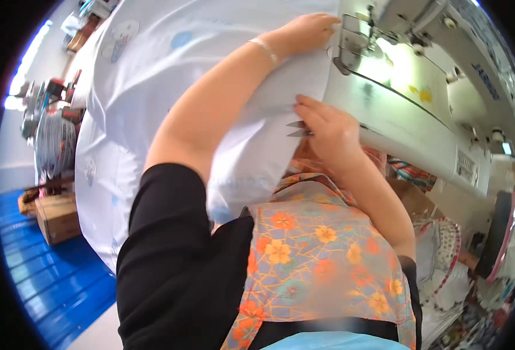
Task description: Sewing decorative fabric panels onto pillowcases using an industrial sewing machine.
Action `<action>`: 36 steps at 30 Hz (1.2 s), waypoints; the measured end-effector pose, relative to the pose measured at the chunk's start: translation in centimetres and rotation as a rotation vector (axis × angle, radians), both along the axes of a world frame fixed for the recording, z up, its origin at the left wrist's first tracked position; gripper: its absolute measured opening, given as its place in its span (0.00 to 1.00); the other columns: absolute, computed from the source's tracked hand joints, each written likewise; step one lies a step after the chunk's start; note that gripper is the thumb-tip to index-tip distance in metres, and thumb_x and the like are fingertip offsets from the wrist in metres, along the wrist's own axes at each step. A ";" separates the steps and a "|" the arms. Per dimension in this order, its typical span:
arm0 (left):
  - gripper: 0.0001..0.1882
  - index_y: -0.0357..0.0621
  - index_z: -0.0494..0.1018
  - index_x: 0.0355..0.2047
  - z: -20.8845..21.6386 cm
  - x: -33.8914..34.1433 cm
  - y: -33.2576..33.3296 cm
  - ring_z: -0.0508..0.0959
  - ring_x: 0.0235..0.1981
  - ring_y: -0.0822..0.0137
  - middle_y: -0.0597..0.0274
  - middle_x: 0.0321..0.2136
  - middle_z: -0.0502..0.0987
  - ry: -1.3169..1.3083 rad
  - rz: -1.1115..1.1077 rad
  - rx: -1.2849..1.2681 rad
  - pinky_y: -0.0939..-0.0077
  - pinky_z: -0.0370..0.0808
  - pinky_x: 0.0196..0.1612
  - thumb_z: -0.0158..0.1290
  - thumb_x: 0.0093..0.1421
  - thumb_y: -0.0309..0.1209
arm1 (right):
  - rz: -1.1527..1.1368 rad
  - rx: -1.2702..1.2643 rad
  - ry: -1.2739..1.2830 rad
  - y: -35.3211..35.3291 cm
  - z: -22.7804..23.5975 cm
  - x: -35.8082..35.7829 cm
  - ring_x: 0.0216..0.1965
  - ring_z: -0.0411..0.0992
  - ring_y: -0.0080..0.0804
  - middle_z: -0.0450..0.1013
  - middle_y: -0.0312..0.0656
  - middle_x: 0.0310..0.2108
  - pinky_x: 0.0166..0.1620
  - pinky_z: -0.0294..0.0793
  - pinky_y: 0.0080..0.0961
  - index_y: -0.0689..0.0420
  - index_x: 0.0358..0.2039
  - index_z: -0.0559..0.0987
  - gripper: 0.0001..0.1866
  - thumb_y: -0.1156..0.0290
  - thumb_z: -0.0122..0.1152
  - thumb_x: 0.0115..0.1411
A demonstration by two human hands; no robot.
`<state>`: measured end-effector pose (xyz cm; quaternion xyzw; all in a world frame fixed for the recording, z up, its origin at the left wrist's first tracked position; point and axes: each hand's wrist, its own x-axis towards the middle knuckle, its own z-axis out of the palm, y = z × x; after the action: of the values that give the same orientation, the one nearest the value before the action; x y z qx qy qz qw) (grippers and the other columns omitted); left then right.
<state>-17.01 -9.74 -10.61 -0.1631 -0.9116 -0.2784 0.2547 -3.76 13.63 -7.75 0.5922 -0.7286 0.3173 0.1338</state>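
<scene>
Leftmost, a brown box (62, 219) sits on blue flooring (65, 277) at lower left. White cloth (146, 93) spreads from the upper left to the centre. At top centre, the left hand (307, 33) lies on its edge, fingers close together; whether they pinch it I cannot tell. Mid-frame, slightly parted scissors (300, 133) point left, the right hand's (334, 133) fingers curled around them. A sewing machine (409, 108) fills the upper right.

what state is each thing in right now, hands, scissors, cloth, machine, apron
left hand: on the cloth near its edge, grip unclear
right hand: closed around the scissors
scissors: blades apart, handles hidden
cloth: spread out, wrinkled
sewing machine: light on; can't tell if running
apron: worn
</scene>
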 end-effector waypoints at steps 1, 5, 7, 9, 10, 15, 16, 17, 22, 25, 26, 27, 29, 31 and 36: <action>0.20 0.38 0.71 0.52 1.9 2.3 1.7 0.73 0.54 0.55 0.54 0.52 0.75 -0.101 0.017 -0.139 0.61 0.67 0.58 0.43 0.66 0.37 | -0.053 0.001 0.001 1.6 0.3 -1.3 0.39 0.77 0.41 0.76 0.41 0.49 0.41 0.78 0.33 0.56 0.41 0.80 0.25 0.83 0.59 0.37; 0.22 0.44 0.70 0.56 5.1 8.7 3.9 0.68 0.60 0.59 0.56 0.56 0.71 -0.166 0.003 -0.412 0.60 0.61 0.63 0.44 0.65 0.41 | -0.166 0.020 -0.040 5.4 1.9 -3.4 0.38 0.76 0.42 0.77 0.42 0.47 0.41 0.78 0.32 0.57 0.40 0.80 0.23 0.84 0.58 0.39; 0.23 0.46 0.70 0.56 4.8 7.9 4.6 0.66 0.61 0.59 0.57 0.57 0.70 -0.096 0.017 -0.447 0.61 0.59 0.64 0.45 0.65 0.42 | -0.161 0.011 -0.053 6.2 1.6 -4.1 0.36 0.75 0.42 0.78 0.41 0.46 0.40 0.77 0.32 0.56 0.40 0.81 0.23 0.85 0.57 0.39; 0.24 0.49 0.70 0.57 4.8 6.8 5.2 0.64 0.63 0.59 0.58 0.59 0.68 -0.137 0.070 -0.461 0.60 0.58 0.64 0.45 0.65 0.45 | -0.172 0.026 -0.071 6.1 1.9 -5.1 0.36 0.74 0.41 0.78 0.40 0.46 0.40 0.77 0.31 0.56 0.39 0.81 0.23 0.85 0.56 0.40; 0.24 0.49 0.70 0.57 4.7 5.9 5.2 0.64 0.63 0.59 0.58 0.59 0.68 -0.138 0.060 -0.463 0.60 0.58 0.64 0.45 0.65 0.45 | -0.177 0.041 -0.084 6.0 2.1 -5.5 0.36 0.73 0.40 0.78 0.39 0.46 0.40 0.76 0.31 0.56 0.39 0.81 0.22 0.86 0.54 0.41; 0.26 0.49 0.70 0.57 4.9 2.6 4.5 0.65 0.62 0.57 0.57 0.59 0.69 -0.159 0.134 -0.441 0.59 0.58 0.64 0.47 0.63 0.48 | -0.212 0.003 -0.149 5.7 1.9 -8.4 0.37 0.72 0.38 0.78 0.37 0.46 0.41 0.76 0.29 0.56 0.38 0.81 0.20 0.86 0.50 0.45; 0.25 0.48 0.71 0.56 4.6 2.3 4.3 0.65 0.62 0.57 0.58 0.59 0.69 -0.149 0.111 -0.429 0.60 0.58 0.64 0.47 0.63 0.47 | -0.209 0.011 -0.167 6.1 1.8 -8.6 0.38 0.73 0.38 0.78 0.37 0.46 0.41 0.75 0.28 0.57 0.38 0.81 0.19 0.85 0.51 0.46; 0.25 0.48 0.71 0.56 4.8 2.5 4.4 0.65 0.62 0.57 0.58 0.59 0.69 -0.148 0.102 -0.429 0.60 0.58 0.64 0.47 0.63 0.47 | -0.210 0.021 -0.181 6.8 1.6 -9.2 0.38 0.73 0.38 0.78 0.38 0.46 0.42 0.75 0.28 0.58 0.38 0.81 0.18 0.85 0.51 0.47; 0.22 0.44 0.72 0.53 6.6 9.7 1.3 0.68 0.58 0.53 0.55 0.58 0.69 -0.346 0.118 -0.365 0.62 0.64 0.60 0.47 0.63 0.41 | -0.174 0.044 -0.242 17.2 0.6 -8.6 0.44 0.74 0.44 0.78 0.47 0.47 0.47 0.72 0.34 0.59 0.39 0.81 0.14 0.78 0.54 0.52; 0.19 0.42 0.73 0.51 4.1 16.4 -12.3 0.70 0.56 0.52 0.53 0.57 0.70 -0.248 0.458 -0.438 0.63 0.67 0.59 0.44 0.63 0.36 | -0.227 0.045 -0.219 21.5 1.4 -6.6 0.43 0.74 0.46 0.78 0.49 0.46 0.48 0.72 0.35 0.60 0.38 0.80 0.13 0.75 0.58 0.51; 0.19 0.44 0.73 0.51 4.4 17.4 -13.4 0.71 0.55 0.51 0.52 0.56 0.71 -0.273 0.649 -0.351 0.62 0.67 0.59 0.43 0.63 0.36 | -0.287 0.053 -0.205 23.2 0.8 -6.2 0.43 0.75 0.46 0.78 0.49 0.45 0.48 0.72 0.35 0.60 0.37 0.80 0.13 0.74 0.58 0.50; 0.20 0.43 0.72 0.51 4.9 19.2 -14.6 0.70 0.56 0.51 0.52 0.55 0.71 -0.372 0.906 -0.386 0.61 0.66 0.59 0.42 0.64 0.38 | -0.291 0.053 -0.200 23.9 0.3 -5.7 0.43 0.75 0.46 0.78 0.49 0.45 0.48 0.72 0.35 0.60 0.37 0.80 0.13 0.74 0.58 0.50; 0.24 0.40 0.72 0.52 5.3 26.2 -22.7 0.71 0.55 0.49 0.48 0.52 0.73 -0.515 1.101 -0.595 0.59 0.67 0.58 0.46 0.63 0.43 | -0.346 0.034 -0.227 24.5 0.2 -4.8 0.44 0.75 0.46 0.78 0.51 0.44 0.48 0.72 0.35 0.61 0.36 0.80 0.12 0.75 0.60 0.49; 0.26 0.39 0.71 0.52 4.7 27.8 -23.5 0.72 0.54 0.49 0.47 0.51 0.74 -0.582 1.168 -0.704 0.59 0.68 0.57 0.49 0.61 0.46 | -0.361 0.042 -0.209 25.0 -0.3 -4.4 0.45 0.75 0.46 0.78 0.51 0.44 0.49 0.72 0.35 0.62 0.36 0.80 0.12 0.76 0.60 0.48; 0.35 0.35 0.71 0.53 4.9 28.9 -24.8 0.76 0.50 0.48 0.41 0.48 0.76 -0.442 1.196 -0.075 0.62 0.71 0.53 0.59 0.53 0.50 | -0.412 0.019 -0.286 24.8 -0.1 -4.1 0.46 0.74 0.46 0.78 0.50 0.46 0.50 0.72 0.35 0.62 0.37 0.81 0.12 0.77 0.59 0.50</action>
<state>11.88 -34.53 -5.75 0.4262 -0.8853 -0.0833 0.1661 -7.87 38.45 -7.87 0.3814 -0.8484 0.3569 0.0858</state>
